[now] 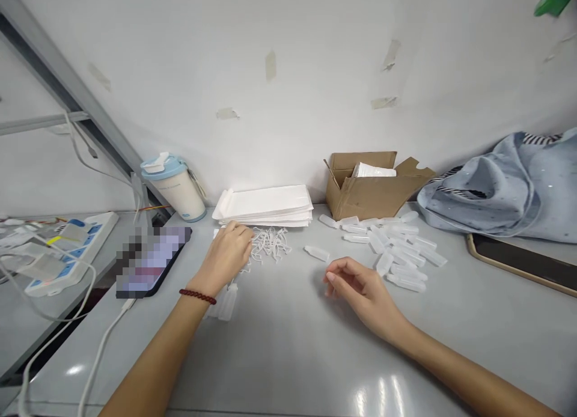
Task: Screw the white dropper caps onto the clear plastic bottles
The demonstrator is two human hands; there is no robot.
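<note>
At the far left, a power strip (97,240) crowded with plugs and cables lies beside a lit phone (157,264), whose white cable (106,339) runs toward the person. A lidded cup (178,191) stands behind the phone, near the wall. The left hand (228,249), wearing a bracelet (197,295), bends its fingers down at the left edge of a heap of white strings (270,243); its back hides the fingertips, so whether it has hold of anything cannot be told. Near that wrist, partly covered by it, lie clear tubes (228,303), long axis running toward the person, narrow end away. A stack of white paper sleeves (265,203) sits just behind the strings. Right of them, a lone tube (317,253) lies flat, slanting from far left to near right, narrower end leftward. Just beside it, the right hand (354,285) is half open, fingers loosely curled around nothing visible. Beyond it spreads a tube pile (406,249), mostly lying crosswise at mixed slants, in front of an open cardboard box (378,194). A blue cloth bag (505,182) and a dark phone (518,261) bound the pile's right side.
</note>
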